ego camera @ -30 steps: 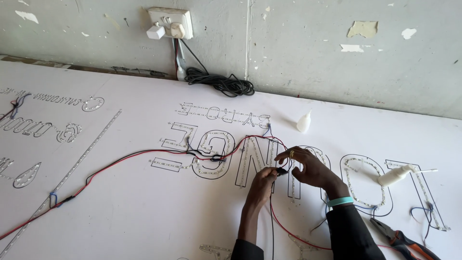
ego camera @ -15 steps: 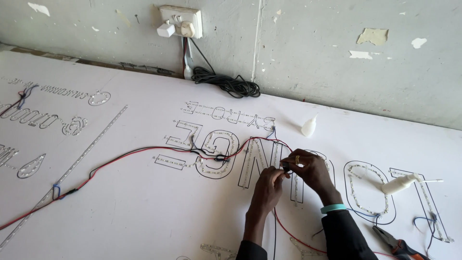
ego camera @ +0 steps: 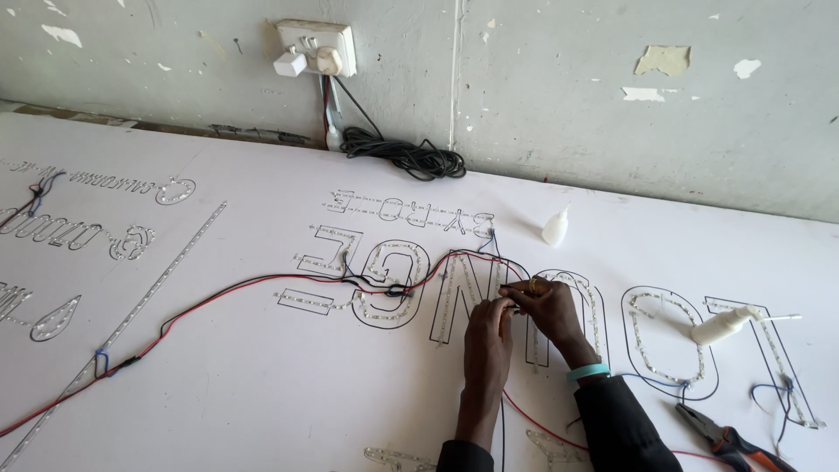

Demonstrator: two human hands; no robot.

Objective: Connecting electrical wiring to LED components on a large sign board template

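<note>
My left hand [ego camera: 486, 330] and my right hand [ego camera: 544, 306] meet over a large white sign board [ego camera: 262, 385], fingertips pinched together on thin wire ends at about the middle of the outlined letters. A red and black wire pair [ego camera: 227, 293] runs from the hands leftward across the board. The outlined letters [ego camera: 389, 284] hold strips of small lights. My right wrist wears a teal band [ego camera: 586, 373] above a dark sleeve.
A small white glue bottle [ego camera: 555, 227] and a white glue tube [ego camera: 725, 325] lie on the board at the right. Orange-handled pliers [ego camera: 730, 440] rest at the lower right. A wall socket [ego camera: 316, 48] with a coiled black cable [ego camera: 406, 157] sits at the back.
The view has shifted slightly and the hands have stayed at the same letters, still working the wire ends together.
</note>
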